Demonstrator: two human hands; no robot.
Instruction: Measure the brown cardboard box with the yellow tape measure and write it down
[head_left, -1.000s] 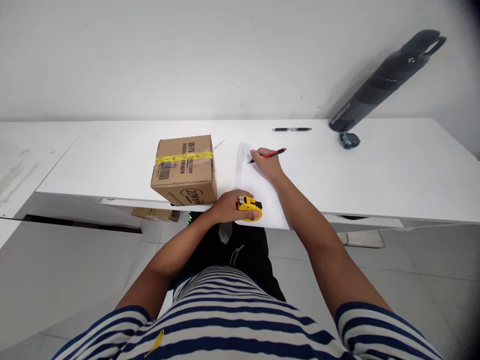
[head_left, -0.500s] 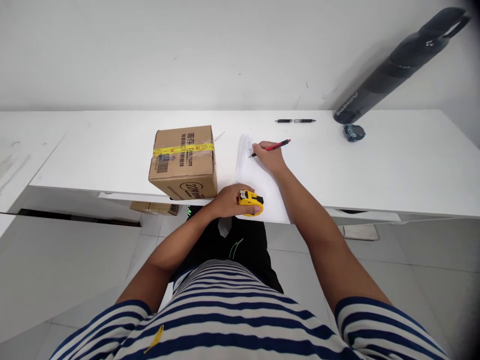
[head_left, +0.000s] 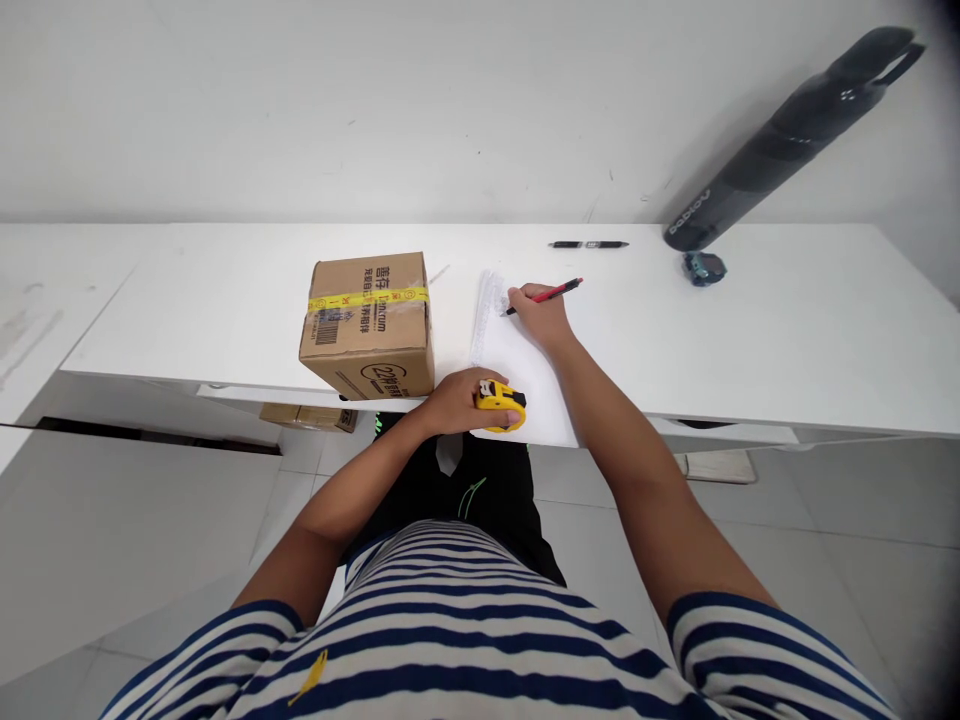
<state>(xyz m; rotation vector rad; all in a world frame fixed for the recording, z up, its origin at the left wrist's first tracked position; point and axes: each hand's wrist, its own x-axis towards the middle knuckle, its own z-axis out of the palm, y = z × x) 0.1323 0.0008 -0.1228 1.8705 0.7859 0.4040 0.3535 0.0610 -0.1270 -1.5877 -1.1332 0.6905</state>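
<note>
My right hand [head_left: 541, 312] is closed round a red pen [head_left: 559, 291], whose tip rests on the top of a white sheet of paper [head_left: 517, 372] lying on the white table [head_left: 750, 330]. At the table's near edge, my left hand [head_left: 457, 402] grips a yellow tape measure [head_left: 499, 404] resting on the lower left corner of the sheet. A taped cardboard box [head_left: 367, 322] with a yellow band stands just left of the paper, close to my left hand.
A black pen [head_left: 587, 244] lies near the table's far edge. A dark cylindrical device [head_left: 787, 135] leans against the wall at the back right, with a small dark blue object [head_left: 703, 268] at its foot. A flat carton [head_left: 309, 416] lies under the table.
My right hand with the red pen has shifted slightly right along the top of the paper. My left hand stays on the tape measure. The view has tilted a little.
</note>
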